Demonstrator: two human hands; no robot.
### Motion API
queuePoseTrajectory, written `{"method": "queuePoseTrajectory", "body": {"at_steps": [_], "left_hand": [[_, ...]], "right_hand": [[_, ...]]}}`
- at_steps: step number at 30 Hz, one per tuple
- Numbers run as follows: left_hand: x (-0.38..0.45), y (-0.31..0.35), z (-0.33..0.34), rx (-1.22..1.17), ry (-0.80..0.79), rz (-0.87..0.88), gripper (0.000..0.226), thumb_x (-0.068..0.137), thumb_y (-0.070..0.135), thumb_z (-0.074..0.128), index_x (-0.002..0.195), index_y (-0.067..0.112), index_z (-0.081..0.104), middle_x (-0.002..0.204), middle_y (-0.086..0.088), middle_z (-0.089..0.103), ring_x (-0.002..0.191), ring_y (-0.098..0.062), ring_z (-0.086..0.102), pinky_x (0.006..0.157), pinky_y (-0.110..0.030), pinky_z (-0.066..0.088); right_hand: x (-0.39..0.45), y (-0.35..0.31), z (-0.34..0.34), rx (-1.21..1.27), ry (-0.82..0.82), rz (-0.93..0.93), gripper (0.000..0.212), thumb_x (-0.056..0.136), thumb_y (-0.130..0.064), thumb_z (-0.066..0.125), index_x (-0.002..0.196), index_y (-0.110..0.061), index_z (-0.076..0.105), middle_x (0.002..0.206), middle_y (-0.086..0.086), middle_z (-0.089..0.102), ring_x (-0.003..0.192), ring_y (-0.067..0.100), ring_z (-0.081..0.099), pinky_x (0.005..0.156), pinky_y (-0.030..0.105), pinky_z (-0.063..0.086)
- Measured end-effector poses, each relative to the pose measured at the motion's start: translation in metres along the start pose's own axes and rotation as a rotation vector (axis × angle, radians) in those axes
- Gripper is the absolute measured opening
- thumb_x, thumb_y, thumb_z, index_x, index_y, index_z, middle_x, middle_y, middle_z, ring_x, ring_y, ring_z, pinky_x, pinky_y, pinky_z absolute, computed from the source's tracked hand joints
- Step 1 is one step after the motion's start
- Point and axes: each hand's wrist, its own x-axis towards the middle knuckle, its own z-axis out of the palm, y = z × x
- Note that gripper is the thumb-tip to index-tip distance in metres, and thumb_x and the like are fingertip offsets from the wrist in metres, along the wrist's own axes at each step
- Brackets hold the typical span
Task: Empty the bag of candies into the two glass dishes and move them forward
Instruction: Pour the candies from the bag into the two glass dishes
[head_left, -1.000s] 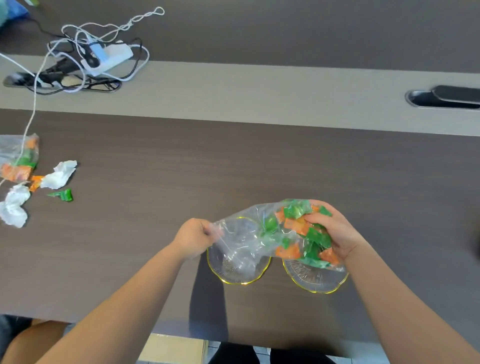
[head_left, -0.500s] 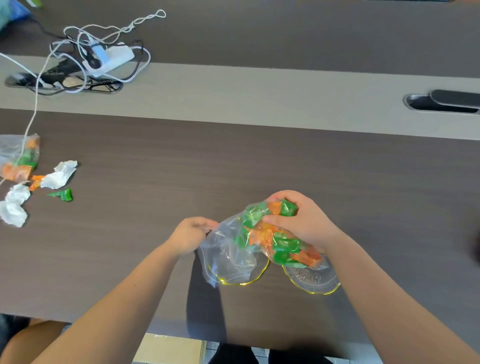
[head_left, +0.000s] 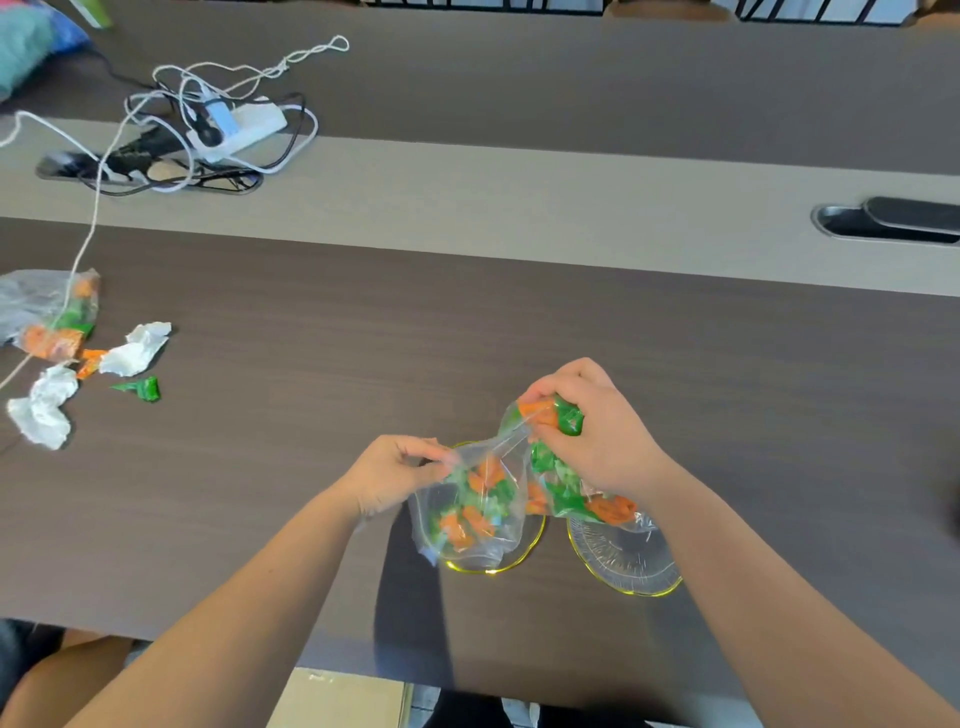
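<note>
— Where is the bag of candies?

— The clear plastic bag (head_left: 480, 499) hangs above the two glass dishes, close to the near edge of the dark table (head_left: 519, 338). Orange and green candies (head_left: 475, 512) have gathered in its lower end, over the left dish (head_left: 511, 556); whether that end touches the dish, I cannot tell. More candies are bunched at the other end, above the right dish (head_left: 631, 564).

— Who holds it?

— Both hands. The left hand (head_left: 392, 478) pinches the bag's upper edge between closed fingertips. The right hand (head_left: 597, 436) is clenched around the other end, squeezing a clump of candies through the plastic, and holds that end higher.

— And the dishes?

— They stand side by side, just apart, each with a yellow rim. The right one looks empty; the left is mostly hidden behind the bag.

— What else lies on the table?

— Toward the left edge, a second plastic bag (head_left: 47, 312) with orange and green pieces, crumpled white wrappers (head_left: 44, 405) and a loose green piece (head_left: 143, 388). Toward the far left corner, a white power strip (head_left: 241, 130) in a tangle of cables (head_left: 171, 156). At the right edge, on the pale strip running across the table, a dark cable slot (head_left: 893, 223).
</note>
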Motion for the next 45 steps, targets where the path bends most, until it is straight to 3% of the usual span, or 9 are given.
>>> {"method": "queuePoseTrajectory", "body": {"at_steps": [5, 9, 12, 18, 29, 34, 39, 42, 45], "left_hand": [[0.000, 0.005, -0.006, -0.063, -0.003, 0.007, 0.022, 0.078, 0.007, 0.072, 0.065, 0.025, 0.076, 0.077, 0.025, 0.074, 0.101, 0.018, 0.052, 0.081, -0.004, 0.034], [-0.003, 0.012, -0.003, -0.073, -0.019, 0.011, 0.008, 0.075, 0.006, 0.071, 0.083, 0.006, 0.071, 0.077, 0.021, 0.074, 0.091, 0.018, 0.058, 0.075, -0.001, 0.037], [-0.006, 0.016, -0.002, -0.071, -0.029, 0.034, 0.008, 0.065, 0.013, 0.069, 0.073, 0.011, 0.066, 0.087, 0.007, 0.073, 0.090, 0.002, 0.063, 0.078, -0.009, 0.042], [-0.011, 0.019, 0.001, -0.043, -0.031, 0.052, 0.008, 0.061, 0.013, 0.060, 0.060, 0.017, 0.053, 0.053, 0.014, 0.054, 0.057, 0.001, 0.048, 0.066, -0.019, 0.034], [-0.010, 0.028, 0.004, -0.183, -0.075, 0.163, 0.008, 0.050, 0.015, 0.064, 0.055, 0.020, 0.061, 0.063, -0.002, 0.058, 0.071, -0.018, 0.047, 0.073, -0.030, 0.034], [-0.009, 0.044, 0.014, -0.280, -0.082, 0.163, 0.023, 0.049, -0.004, 0.050, 0.044, 0.018, 0.055, 0.052, -0.001, 0.052, 0.061, -0.018, 0.040, 0.062, -0.027, 0.030], [-0.010, 0.051, 0.018, -0.298, -0.105, 0.167, 0.022, 0.044, -0.004, 0.050, 0.042, 0.018, 0.052, 0.049, 0.001, 0.052, 0.058, -0.017, 0.041, 0.060, -0.027, 0.031], [-0.008, 0.053, 0.021, -0.323, -0.094, 0.165, 0.022, 0.050, -0.007, 0.049, 0.046, 0.014, 0.053, 0.052, -0.002, 0.054, 0.059, -0.017, 0.043, 0.060, -0.025, 0.034], [-0.006, 0.063, 0.027, -0.329, -0.113, 0.188, 0.016, 0.049, -0.002, 0.059, 0.051, 0.014, 0.058, 0.058, -0.007, 0.053, 0.060, -0.017, 0.044, 0.062, -0.025, 0.036]], "right_hand": [[-0.001, -0.011, -0.004, 0.018, 0.029, -0.048, 0.031, 0.079, 0.003, 0.063, 0.098, -0.021, 0.068, 0.094, -0.008, 0.045, 0.091, -0.010, 0.046, 0.080, -0.004, 0.032], [-0.002, -0.022, -0.012, 0.031, 0.021, -0.083, 0.034, 0.077, 0.007, 0.062, 0.097, -0.020, 0.069, 0.094, -0.013, 0.043, 0.096, -0.007, 0.045, 0.080, -0.004, 0.032], [-0.003, -0.030, -0.017, 0.025, -0.002, -0.119, 0.032, 0.077, 0.006, 0.063, 0.098, -0.018, 0.069, 0.095, -0.011, 0.044, 0.092, -0.016, 0.044, 0.079, -0.005, 0.030], [-0.007, -0.034, -0.018, 0.063, -0.005, -0.123, 0.030, 0.077, 0.004, 0.064, 0.096, -0.019, 0.069, 0.101, -0.002, 0.050, 0.092, -0.015, 0.046, 0.080, -0.005, 0.030], [-0.006, -0.020, -0.036, 0.071, 0.108, -0.067, 0.032, 0.074, 0.003, 0.070, 0.093, -0.022, 0.068, 0.100, -0.010, 0.054, 0.094, -0.016, 0.049, 0.082, -0.007, 0.028], [-0.010, -0.021, -0.046, 0.116, 0.141, -0.072, 0.036, 0.074, 0.004, 0.069, 0.091, -0.028, 0.065, 0.099, -0.017, 0.053, 0.095, -0.015, 0.050, 0.084, -0.006, 0.030], [-0.012, -0.016, -0.049, 0.157, 0.148, -0.068, 0.037, 0.075, 0.002, 0.068, 0.091, -0.031, 0.064, 0.102, -0.012, 0.055, 0.095, -0.013, 0.051, 0.083, -0.004, 0.032], [-0.014, -0.005, -0.049, 0.225, 0.178, -0.033, 0.037, 0.076, 0.001, 0.070, 0.088, -0.034, 0.064, 0.102, -0.013, 0.057, 0.095, -0.009, 0.055, 0.083, 0.000, 0.037], [-0.016, 0.010, -0.054, 0.336, 0.236, 0.030, 0.032, 0.075, -0.002, 0.073, 0.089, -0.030, 0.067, 0.103, -0.009, 0.061, 0.097, 0.003, 0.060, 0.086, 0.017, 0.048]]}}
